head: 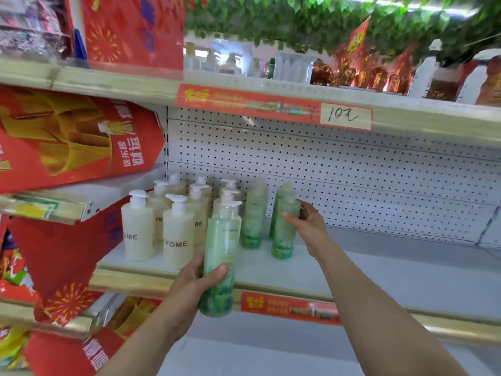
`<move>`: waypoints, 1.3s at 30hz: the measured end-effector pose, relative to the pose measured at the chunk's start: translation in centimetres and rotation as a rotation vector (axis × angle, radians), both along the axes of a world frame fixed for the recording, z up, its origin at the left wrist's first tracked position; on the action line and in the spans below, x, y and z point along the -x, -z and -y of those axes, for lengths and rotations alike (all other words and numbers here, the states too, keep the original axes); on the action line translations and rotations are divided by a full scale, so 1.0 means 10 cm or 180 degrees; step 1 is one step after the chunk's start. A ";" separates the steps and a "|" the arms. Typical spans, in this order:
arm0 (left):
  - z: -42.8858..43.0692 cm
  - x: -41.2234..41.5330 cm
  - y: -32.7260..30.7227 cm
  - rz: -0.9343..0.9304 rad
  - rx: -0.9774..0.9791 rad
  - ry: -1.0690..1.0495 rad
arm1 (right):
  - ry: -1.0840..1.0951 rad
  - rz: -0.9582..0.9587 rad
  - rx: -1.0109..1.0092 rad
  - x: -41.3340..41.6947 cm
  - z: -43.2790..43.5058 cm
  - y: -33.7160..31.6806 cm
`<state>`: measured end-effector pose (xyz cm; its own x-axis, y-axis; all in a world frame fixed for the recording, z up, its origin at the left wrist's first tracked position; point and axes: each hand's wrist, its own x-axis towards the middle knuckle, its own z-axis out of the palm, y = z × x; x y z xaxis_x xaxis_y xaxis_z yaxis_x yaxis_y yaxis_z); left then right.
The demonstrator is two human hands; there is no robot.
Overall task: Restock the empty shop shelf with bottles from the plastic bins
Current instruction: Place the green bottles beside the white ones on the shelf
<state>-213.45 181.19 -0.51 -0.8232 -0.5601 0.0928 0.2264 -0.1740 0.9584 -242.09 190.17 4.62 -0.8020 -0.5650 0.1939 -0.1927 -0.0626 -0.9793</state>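
The left hand [195,278] is curling round a green bottle [221,256] above the near edge of the shelf [379,267]. The right hand [306,221] is wrapping a second bottle [284,232] on the shelf, right of the cream bottles [138,229]. A careless nudge risks toppling neighbours. The bins are not showing, and blur is smearing labels.

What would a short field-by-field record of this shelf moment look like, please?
left hand: grips a green bottle, upright, in front of the shelf
right hand: grips a second green bottle standing on the shelf
left of shelf: cream pump bottles, then more green bottles
right of shelf: bare
price tag: handwritten 10
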 end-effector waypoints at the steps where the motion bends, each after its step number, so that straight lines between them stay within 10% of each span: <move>1: -0.01 0.01 -0.01 0.0002 0.0002 0.0000 | -0.0018 -0.0008 0.0009 0.04 0.01 0.01; 23: -0.37 0.62 -0.26 0.0006 0.0171 0.0206 | 0.0726 -0.0315 -0.0218 0.01 -0.17 -0.38; 29: -0.56 0.91 -0.43 0.0066 0.0094 0.0240 | -0.1028 -0.0030 -0.0504 -0.47 -0.55 -0.67; 39: -0.70 1.24 -0.57 0.0146 0.0031 0.0874 | -0.1020 0.0021 -0.0568 -0.26 -0.80 -0.71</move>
<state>-225.82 188.24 5.20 -0.9475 -0.3147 0.0563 0.1285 -0.2136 0.9684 -239.49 198.16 11.71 -0.5795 -0.8124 0.0649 -0.1845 0.0532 -0.9814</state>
